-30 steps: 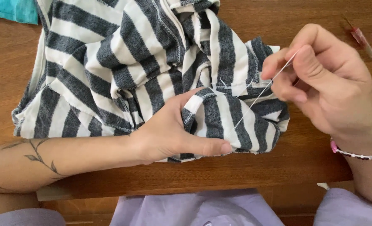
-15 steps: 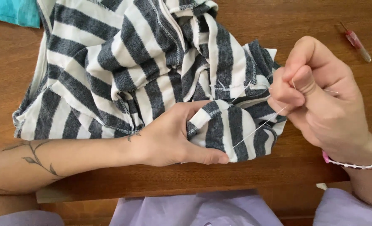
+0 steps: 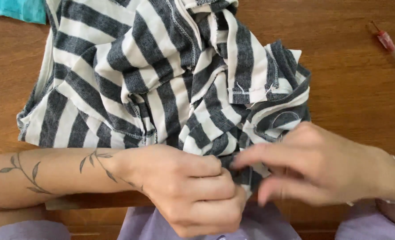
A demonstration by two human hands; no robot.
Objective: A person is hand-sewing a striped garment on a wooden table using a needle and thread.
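Head cam: striped shirt point(image 3: 162, 75) is bunched up on the wooden counter point(image 3: 353, 89), near edge by the body. Left hand point(image 3: 193, 186) has its fingers curled tight, pinching the folded hem. Right hand point(image 3: 322, 164) is blurry, fingers loosely spread at the same fold; can't tell if it's gripping. Soft, light, floppy knit, so I'd grab it by the stitched hem.
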